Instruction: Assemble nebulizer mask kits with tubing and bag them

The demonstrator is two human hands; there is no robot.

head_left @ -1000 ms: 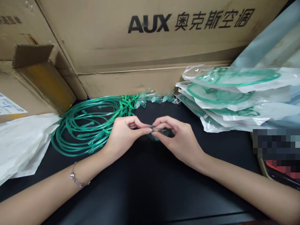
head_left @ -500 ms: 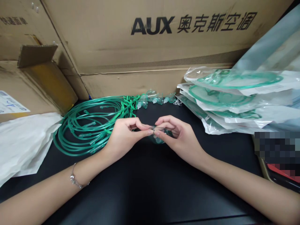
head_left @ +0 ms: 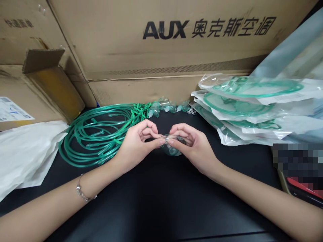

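Between both hands is a clear, green-tinted plastic face mask, held above the black table. My left hand pinches its near edge between thumb and fingers. My right hand grips the same mask from the other side, its thumb close to the left thumb. The fingers cover much of the mask. Behind the left hand lie coiled green tubes and a bunch of green elastic straps. Further back, several small clear masks with white fittings rest in a row.
Sealed bags with green tubing are stacked at the right. White pouches lie at the left, beside an open cardboard box. A large carton stands across the back. A red and black object sits at the right edge.
The fingers of both hands have spread slightly, and the thumbs have moved a little apart. More of the mask shows between them. The camera view has shifted slightly.
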